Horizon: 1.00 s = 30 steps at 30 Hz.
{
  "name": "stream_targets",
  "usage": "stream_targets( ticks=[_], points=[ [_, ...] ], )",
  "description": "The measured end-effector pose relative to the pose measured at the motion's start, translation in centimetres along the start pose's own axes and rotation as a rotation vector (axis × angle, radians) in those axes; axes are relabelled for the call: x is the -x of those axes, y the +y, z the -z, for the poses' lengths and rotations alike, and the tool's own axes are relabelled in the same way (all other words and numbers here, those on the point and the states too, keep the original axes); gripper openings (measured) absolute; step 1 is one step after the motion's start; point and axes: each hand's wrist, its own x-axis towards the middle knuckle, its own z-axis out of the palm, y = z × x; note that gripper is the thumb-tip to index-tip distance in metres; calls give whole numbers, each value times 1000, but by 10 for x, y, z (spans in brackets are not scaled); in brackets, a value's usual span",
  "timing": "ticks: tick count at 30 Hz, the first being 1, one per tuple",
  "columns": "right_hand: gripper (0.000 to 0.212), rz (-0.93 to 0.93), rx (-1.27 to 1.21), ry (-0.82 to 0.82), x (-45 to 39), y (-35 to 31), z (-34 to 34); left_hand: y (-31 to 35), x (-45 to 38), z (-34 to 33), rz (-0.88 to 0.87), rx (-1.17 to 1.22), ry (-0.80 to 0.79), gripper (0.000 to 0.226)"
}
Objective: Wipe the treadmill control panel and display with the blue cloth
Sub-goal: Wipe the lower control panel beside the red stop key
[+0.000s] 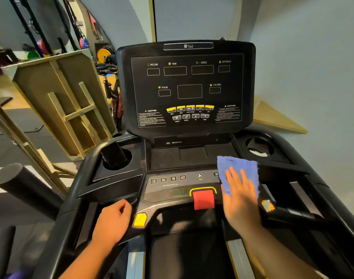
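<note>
— Right hand?
— Flat, fingers straight and slightly spread, pressing the blue cloth onto the right end of the control panel. No pinch, no curl.

— Cloth relative to the palm?
— Mostly beyond the fingertips, spread toward the display; lower edge under the fingers, just right of the red stop button, covering the right-side number keys.

— Left hand?
— Curled over the left handle bar, beside the yellow button. Well apart from the cloth.

— Display?
— Upright above the panel, dark, untouched.
</note>
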Motion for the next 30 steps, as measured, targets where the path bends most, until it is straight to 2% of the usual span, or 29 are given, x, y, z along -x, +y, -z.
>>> stream_targets(
  ticks=[2, 4, 6, 8, 10, 11, 13, 16, 18, 21, 24, 27, 30],
  points=[
    [62, -118, 65, -26, 2, -44, -17, 0, 1, 0, 7, -3, 1, 33],
    [68, -52, 57, -100, 5, -92, -30, 3, 2, 1, 9, -1, 0, 33],
    [65, 166, 1, -109, 13, -133, -40, 4, 2, 1, 14, 2, -10, 33],
    [68, 455, 31, -218, 28, -157, -41, 4, 2, 0, 24, -6, -4, 33],
    [65, 716, 72, -272, 34, -156, -38, 3, 2, 0, 38, -9, 10, 34],
    [61, 769, 45, -243, 30, -146, -36, 3, 3, 0, 43, -11, 7, 34],
    [55, 697, 4, -192, 11, -117, -34, 5, 3, 2, 33, -16, -10, 32],
    [59, 396, 38, -209, -13, -80, -24, 5, 2, 4, 21, -11, -32, 32],
    [67, 276, 92, -169, -4, -77, -18, 6, 4, 4, 19, -12, -36, 33],
    [78, 364, 102, -185, 25, -94, -12, 7, 4, 5, 10, -4, -36, 34],
    [61, 527, 135, -118, 16, -92, -15, 7, 3, 6, 12, 8, -56, 33],
    [61, 393, 207, -99, -12, -49, -13, 7, 4, 6, 23, 12, -60, 34],
    [68, 191, 116, -37, 7, -3, -1, 8, 4, 7, 17, 16, -66, 34]
  ],
)
